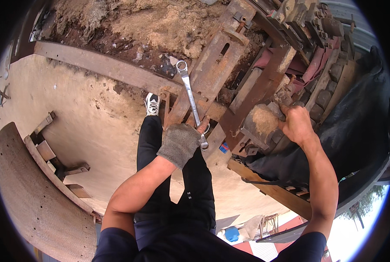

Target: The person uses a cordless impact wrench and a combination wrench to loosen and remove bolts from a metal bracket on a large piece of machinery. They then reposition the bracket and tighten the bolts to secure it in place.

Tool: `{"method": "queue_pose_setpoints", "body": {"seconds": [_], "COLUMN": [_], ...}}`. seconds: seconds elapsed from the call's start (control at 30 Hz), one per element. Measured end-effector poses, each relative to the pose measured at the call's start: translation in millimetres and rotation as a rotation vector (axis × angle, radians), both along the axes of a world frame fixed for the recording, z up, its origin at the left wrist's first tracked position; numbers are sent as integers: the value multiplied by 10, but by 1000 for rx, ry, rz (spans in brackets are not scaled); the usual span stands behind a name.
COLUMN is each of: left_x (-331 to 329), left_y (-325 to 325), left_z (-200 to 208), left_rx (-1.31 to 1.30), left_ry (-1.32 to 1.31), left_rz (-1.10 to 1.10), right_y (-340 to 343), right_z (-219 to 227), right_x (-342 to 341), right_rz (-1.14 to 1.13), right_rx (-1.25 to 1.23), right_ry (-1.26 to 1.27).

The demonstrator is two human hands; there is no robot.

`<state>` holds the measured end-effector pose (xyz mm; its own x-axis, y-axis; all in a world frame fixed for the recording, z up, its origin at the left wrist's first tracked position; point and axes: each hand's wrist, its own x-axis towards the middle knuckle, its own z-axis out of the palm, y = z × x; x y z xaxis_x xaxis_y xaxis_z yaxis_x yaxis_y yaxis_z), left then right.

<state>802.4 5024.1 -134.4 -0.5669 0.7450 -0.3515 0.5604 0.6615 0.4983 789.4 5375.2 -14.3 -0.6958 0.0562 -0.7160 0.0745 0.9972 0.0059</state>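
Note:
My left hand, in a grey knitted glove with bare fingertips showing, is closed round the lower part of a long steel ring spanner. The spanner points up and away, its far ring lying over a rusty slotted steel plate's left side. That plate runs away from me, with a bolt and clamp at its far end. My bare right hand has its fingers curled at the edge of a metal block topped with a heap of sawdust. What those fingers grip is hidden.
A rusty beam crosses ahead, with sawdust and dirt behind it. Machine parts crowd the far right, beside a black sheet. A curved metal panel stands at left. My shoe is close to the beam.

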Motion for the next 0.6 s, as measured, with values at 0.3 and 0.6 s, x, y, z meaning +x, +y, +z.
{"method": "queue_pose_setpoints", "body": {"seconds": [0.3,0.6], "left_x": [-174,-147], "left_y": [-60,-160], "left_z": [-136,-313], "left_rx": [112,85], "left_ry": [171,242], "left_rz": [-9,-104], "right_y": [-509,-923], "right_z": [477,465], "right_x": [-397,-804], "right_rz": [63,137], "right_rx": [-32,-153], "right_ry": [23,37]}}
